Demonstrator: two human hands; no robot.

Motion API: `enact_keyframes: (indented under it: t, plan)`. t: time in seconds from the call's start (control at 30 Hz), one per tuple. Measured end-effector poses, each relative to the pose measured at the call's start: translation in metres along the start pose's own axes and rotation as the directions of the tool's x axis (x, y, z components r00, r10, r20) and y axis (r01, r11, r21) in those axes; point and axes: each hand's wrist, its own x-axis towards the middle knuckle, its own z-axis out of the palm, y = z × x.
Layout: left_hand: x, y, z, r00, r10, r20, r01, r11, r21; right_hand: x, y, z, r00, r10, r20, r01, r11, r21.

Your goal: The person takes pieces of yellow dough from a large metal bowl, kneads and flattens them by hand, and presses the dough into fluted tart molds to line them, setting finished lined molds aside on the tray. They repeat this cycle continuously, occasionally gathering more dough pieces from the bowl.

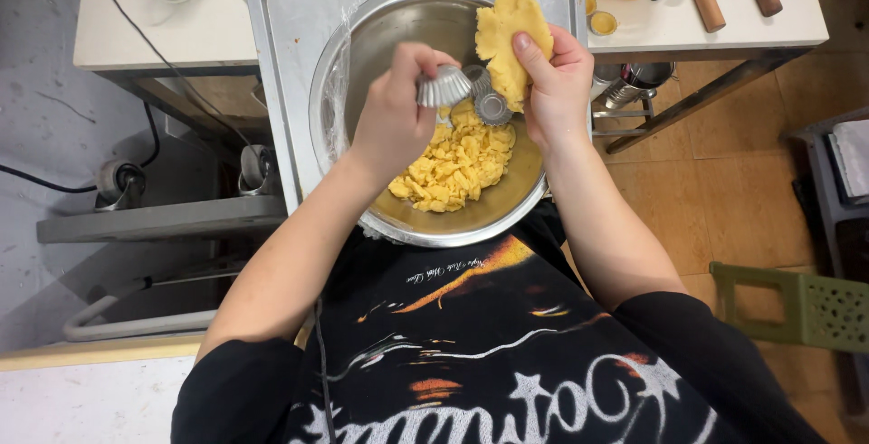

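Pointing rightward, fluted mould [444, 87] in left hand [394, 118]; dough [509, 32] upright in right hand [559, 82].

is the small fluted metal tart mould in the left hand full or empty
Cannot tell: the left hand holds the small fluted metal tart mould with its outer base facing the camera, so its inside is hidden.
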Motion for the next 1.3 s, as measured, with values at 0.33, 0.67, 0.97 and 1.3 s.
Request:
enact_keyframes:
  t: [0.33,0.67,0.97,1.3]
  plan:
    - [0.004,-0.025,0.004,0.705,-0.658,0.266,0.668,0.488,-0.562,0.0,0.001,-0.001,1.0,0.012,0.017,-0.012,1.0,-0.013]
    - [0.003,-0.025,0.002,0.66,-0.68,0.32,0.698,0.397,-0.596,0.0,0.0,-0.002,0.999,0.022,0.033,-0.021,0.999,-0.028]
    - [0.003,-0.027,-0.003,0.643,-0.691,0.331,0.683,0.322,-0.656,-0.001,0.001,-0.002,0.999,0.025,0.046,-0.023,0.999,-0.031]
    - [0.005,-0.031,0.0,0.622,-0.7,0.351,0.712,0.319,-0.626,0.0,0.0,-0.001,0.998,0.042,0.04,-0.041,0.998,-0.038]
